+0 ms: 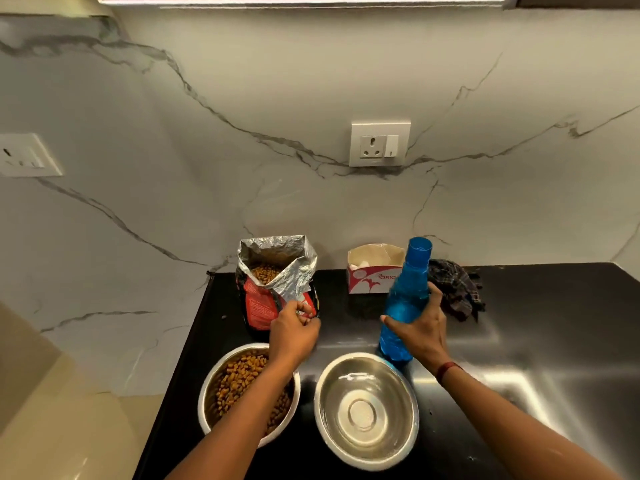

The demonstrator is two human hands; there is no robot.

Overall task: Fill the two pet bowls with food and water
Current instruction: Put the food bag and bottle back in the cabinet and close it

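Two steel bowls sit side by side near the front of the black counter. The left bowl [221,386] holds brown kibble, and my left forearm crosses over it. The right bowl [367,407] has a shiny inside; whether it holds water I cannot tell. Behind the left bowl stands an open red food bag [263,292] with a foil lining and kibble inside. My left hand [294,332] pinches the bag's front edge. My right hand [420,332] grips the middle of an upright blue plastic bottle [403,299], which stands with no cap behind the right bowl.
A small open white and red carton [372,271] stands against the marble wall. A dark checked cloth [453,292] lies to the right of the bottle. Further right runs a steel sink surface [554,358]. A wall socket [379,143] sits above the counter. The counter's left edge drops off beside the left bowl.
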